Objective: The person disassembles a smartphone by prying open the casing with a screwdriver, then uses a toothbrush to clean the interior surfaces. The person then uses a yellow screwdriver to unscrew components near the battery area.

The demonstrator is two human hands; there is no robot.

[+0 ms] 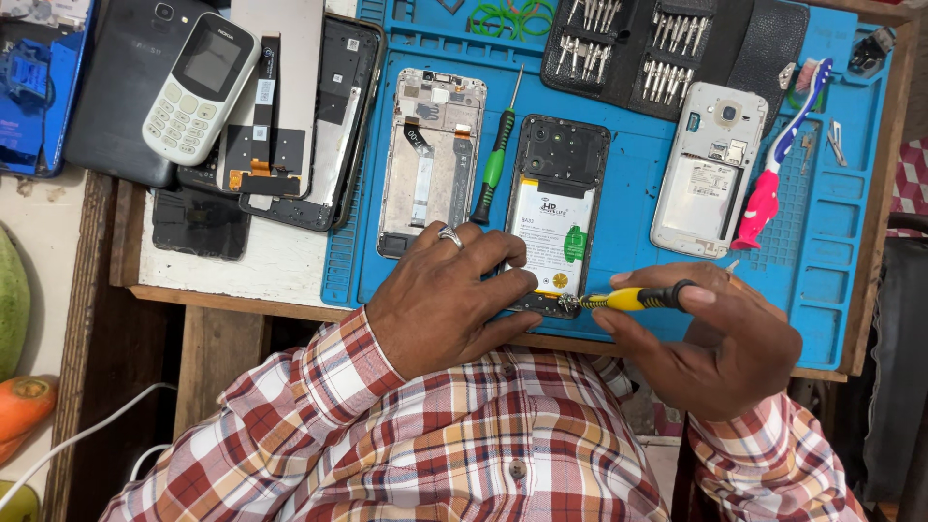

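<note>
Matt blue rubbery mat (628,208) on a worn wooden bench (208,300).

Opened black phone (558,208), battery exposed, lies flat; yellow screwdriver (628,299) tip touches its lower edge.

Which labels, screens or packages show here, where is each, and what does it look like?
Battery label: in the black opened phone by the left hand; white, green patch.
Keypad phone screen: top left; small, dark, unlit.
Sticker: in white opened phone, right; pale rectangle.
</note>
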